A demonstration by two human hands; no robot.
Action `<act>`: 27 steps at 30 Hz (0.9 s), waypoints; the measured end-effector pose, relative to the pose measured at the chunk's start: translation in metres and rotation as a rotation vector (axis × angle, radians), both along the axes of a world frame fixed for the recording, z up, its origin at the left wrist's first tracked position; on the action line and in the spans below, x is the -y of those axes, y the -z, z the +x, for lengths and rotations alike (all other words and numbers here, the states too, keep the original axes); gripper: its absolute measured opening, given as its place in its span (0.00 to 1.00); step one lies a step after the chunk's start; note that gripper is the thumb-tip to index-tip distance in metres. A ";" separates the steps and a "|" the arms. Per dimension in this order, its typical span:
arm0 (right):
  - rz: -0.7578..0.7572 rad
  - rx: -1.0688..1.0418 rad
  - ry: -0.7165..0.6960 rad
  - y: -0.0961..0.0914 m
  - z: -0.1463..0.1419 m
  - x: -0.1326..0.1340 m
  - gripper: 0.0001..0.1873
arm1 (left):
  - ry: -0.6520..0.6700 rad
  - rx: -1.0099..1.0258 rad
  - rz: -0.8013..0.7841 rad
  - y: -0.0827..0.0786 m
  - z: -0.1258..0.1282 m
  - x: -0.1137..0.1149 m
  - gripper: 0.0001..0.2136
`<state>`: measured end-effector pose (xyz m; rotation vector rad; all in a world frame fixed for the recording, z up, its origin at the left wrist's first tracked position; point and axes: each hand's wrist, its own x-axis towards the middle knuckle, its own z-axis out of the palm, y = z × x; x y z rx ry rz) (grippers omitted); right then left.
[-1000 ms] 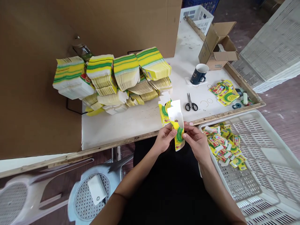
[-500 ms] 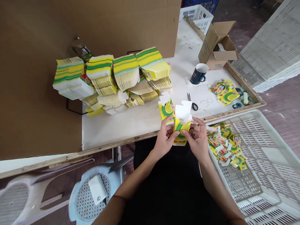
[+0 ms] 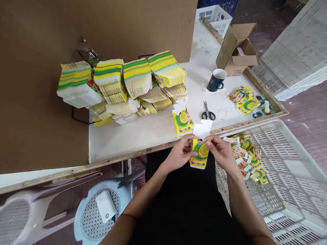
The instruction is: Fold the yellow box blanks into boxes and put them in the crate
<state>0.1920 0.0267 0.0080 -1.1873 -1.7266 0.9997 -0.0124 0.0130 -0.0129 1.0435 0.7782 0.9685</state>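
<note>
Between my two hands is a small yellow and green printed carton (image 3: pixel 199 154), with a white flap standing up at its far end. My left hand (image 3: pixel 181 152) grips its left side, thumb on the printed front. My right hand (image 3: pixel 221 149) pinches the upper right corner by the flap. Just beyond my left hand, another printed carton (image 3: pixel 183 120) with white flaps lies on the white table (image 3: pixel 117 143). Black-handled scissors (image 3: pixel 208 112) rest past the held carton. Further left stand bundled stacks of flat cartons (image 3: pixel 138 80).
To my right, a white plastic crate (image 3: pixel 291 163) holds a heap of small cartons (image 3: pixel 246 156). On the table are a dark mug (image 3: pixel 217 80), flattened cartons (image 3: pixel 245 99) and an opened cardboard box (image 3: pixel 236 54). A stool (image 3: pixel 89 217) bearing a white device (image 3: pixel 106 206) stands lower left.
The held carton has come nearer my body and its printed front now faces up more fully. My right hand has shifted to its upper corner. The scissors are now uncovered.
</note>
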 end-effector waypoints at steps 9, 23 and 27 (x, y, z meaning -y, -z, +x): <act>0.084 -0.104 0.131 0.011 -0.005 -0.001 0.14 | 0.091 -0.008 0.015 -0.001 -0.005 -0.006 0.36; -0.162 0.148 0.125 -0.001 -0.009 0.000 0.15 | 0.078 -0.141 0.166 0.001 -0.001 -0.004 0.25; -0.143 0.188 0.150 -0.001 -0.014 0.000 0.18 | 0.039 -0.106 0.103 0.001 0.000 -0.005 0.27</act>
